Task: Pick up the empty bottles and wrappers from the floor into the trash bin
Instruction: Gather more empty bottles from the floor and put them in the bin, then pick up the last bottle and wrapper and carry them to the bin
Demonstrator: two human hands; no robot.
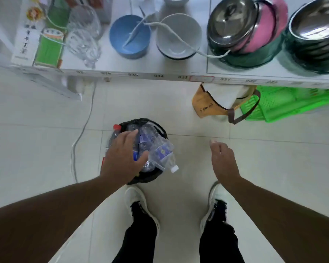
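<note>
A small trash bin (160,130) lined with a black bag stands on the tiled floor just ahead of my feet. Several clear plastic bottles fill it. One bottle with a blue label (162,153) lies on top, its white cap sticking out over the bin's near right rim. A red-capped bottle (115,130) pokes out at the far left. My left hand (123,158) hovers over the bin's left side, fingers spread, holding nothing. My right hand (223,160) hangs open to the right of the bin, above bare floor.
A white shelf (160,73) runs across the top with a blue bowl (130,37), a white bowl (179,35), glasses and steel pots. Under it sit a brown bag (207,108) and a green basket (285,102). A grey cable (84,128) trails over the floor at left.
</note>
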